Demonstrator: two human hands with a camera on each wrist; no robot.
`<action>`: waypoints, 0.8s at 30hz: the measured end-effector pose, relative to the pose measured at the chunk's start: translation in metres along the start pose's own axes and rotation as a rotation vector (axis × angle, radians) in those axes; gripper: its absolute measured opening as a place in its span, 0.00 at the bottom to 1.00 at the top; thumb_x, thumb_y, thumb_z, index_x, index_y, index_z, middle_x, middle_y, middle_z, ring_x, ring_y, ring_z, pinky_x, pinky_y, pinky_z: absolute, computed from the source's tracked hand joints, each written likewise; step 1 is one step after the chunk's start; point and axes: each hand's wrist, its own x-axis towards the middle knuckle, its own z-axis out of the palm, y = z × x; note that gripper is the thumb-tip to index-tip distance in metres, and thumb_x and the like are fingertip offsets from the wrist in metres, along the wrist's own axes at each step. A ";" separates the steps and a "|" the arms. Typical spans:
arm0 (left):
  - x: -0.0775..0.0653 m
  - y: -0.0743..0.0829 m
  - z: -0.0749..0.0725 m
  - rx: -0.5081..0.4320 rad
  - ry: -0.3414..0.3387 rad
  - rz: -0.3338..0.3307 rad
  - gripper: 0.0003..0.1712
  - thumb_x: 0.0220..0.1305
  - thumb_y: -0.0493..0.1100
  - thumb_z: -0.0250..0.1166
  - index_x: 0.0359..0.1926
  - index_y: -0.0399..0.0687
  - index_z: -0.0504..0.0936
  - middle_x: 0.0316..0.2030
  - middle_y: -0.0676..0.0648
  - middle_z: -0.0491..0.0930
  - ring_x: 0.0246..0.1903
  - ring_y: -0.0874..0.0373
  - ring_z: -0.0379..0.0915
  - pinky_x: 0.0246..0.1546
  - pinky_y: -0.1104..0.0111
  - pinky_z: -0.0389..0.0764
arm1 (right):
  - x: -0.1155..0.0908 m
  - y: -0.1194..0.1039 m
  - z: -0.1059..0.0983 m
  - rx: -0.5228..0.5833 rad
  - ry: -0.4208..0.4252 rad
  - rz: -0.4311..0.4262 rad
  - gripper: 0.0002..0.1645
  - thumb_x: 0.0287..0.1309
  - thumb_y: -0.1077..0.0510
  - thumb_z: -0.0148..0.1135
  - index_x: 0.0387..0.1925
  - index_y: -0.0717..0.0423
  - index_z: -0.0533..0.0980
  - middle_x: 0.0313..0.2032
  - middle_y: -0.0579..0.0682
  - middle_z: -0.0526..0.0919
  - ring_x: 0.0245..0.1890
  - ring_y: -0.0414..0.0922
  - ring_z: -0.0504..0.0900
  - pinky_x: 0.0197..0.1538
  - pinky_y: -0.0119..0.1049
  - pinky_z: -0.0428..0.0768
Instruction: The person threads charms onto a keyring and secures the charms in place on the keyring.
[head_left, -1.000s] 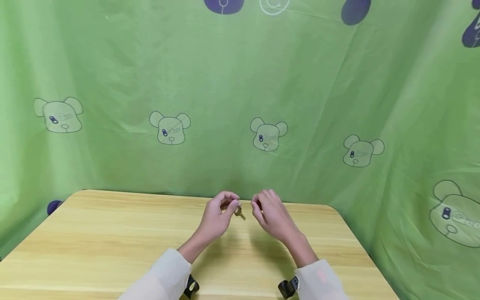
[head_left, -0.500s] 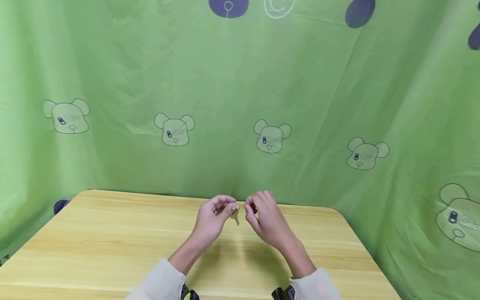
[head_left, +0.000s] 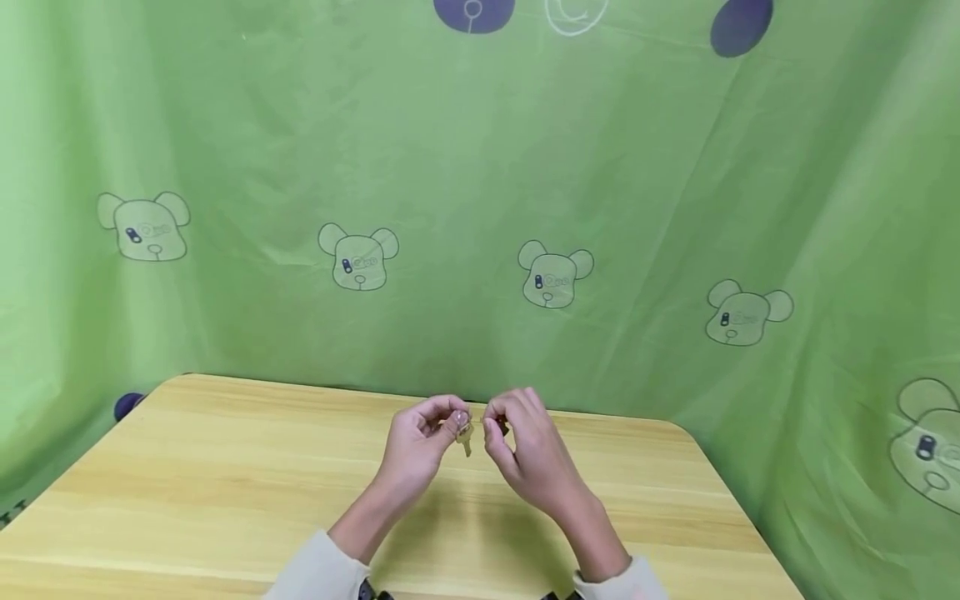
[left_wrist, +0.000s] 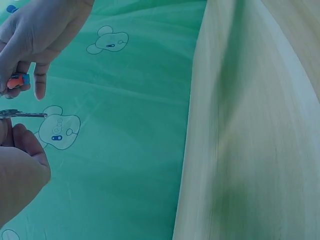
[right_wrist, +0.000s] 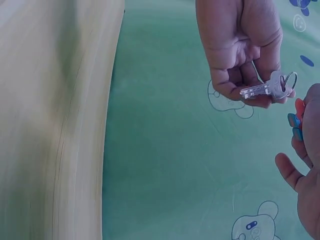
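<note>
One key (right_wrist: 275, 86) (at least), one ring (right_wrist: 296, 80), two hands (head_left: 412, 446) (head_left: 534, 457), one table (head_left: 262, 467)

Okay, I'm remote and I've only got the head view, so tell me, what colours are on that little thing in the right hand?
Observer: The left wrist view shows the little thing in the right hand as orange and blue.
Operator: Anything on the key in the left hand?
Observer: Yes, the right wrist view shows a round ring at its head.
Operator: Is the right hand fully closed?
Observer: No, one finger sticks out.
</note>
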 end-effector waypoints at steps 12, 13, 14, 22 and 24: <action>-0.006 0.009 0.004 -0.010 0.006 0.086 0.06 0.69 0.35 0.66 0.44 0.37 0.84 0.40 0.43 0.84 0.37 0.58 0.80 0.41 0.71 0.82 | -0.001 -0.009 0.003 0.135 0.038 0.041 0.07 0.62 0.70 0.55 0.38 0.57 0.73 0.35 0.47 0.77 0.39 0.43 0.73 0.44 0.34 0.74; -0.007 0.010 0.004 -0.012 0.006 0.096 0.06 0.68 0.35 0.66 0.44 0.36 0.84 0.39 0.43 0.85 0.36 0.58 0.80 0.39 0.71 0.82 | -0.001 -0.010 0.003 0.141 0.043 0.041 0.07 0.61 0.70 0.55 0.38 0.57 0.73 0.35 0.47 0.77 0.39 0.43 0.73 0.44 0.33 0.74; -0.007 0.010 0.005 -0.015 0.004 0.108 0.07 0.68 0.35 0.67 0.44 0.35 0.84 0.39 0.43 0.85 0.36 0.58 0.80 0.39 0.71 0.82 | 0.000 -0.010 0.003 0.144 0.049 0.041 0.07 0.61 0.70 0.55 0.38 0.57 0.73 0.35 0.47 0.77 0.38 0.43 0.73 0.44 0.33 0.74; -0.011 0.015 0.007 -0.021 0.001 0.141 0.09 0.68 0.35 0.67 0.45 0.32 0.84 0.40 0.41 0.85 0.37 0.58 0.81 0.41 0.71 0.83 | 0.002 -0.014 0.004 0.150 0.059 0.032 0.06 0.60 0.70 0.56 0.37 0.57 0.73 0.35 0.49 0.77 0.38 0.43 0.74 0.44 0.32 0.75; -0.011 0.015 0.007 -0.020 0.004 0.141 0.08 0.68 0.35 0.67 0.44 0.33 0.84 0.40 0.42 0.85 0.37 0.57 0.81 0.41 0.71 0.83 | 0.002 -0.014 0.005 0.152 0.060 0.034 0.06 0.61 0.70 0.56 0.37 0.57 0.73 0.35 0.48 0.77 0.38 0.43 0.74 0.44 0.32 0.75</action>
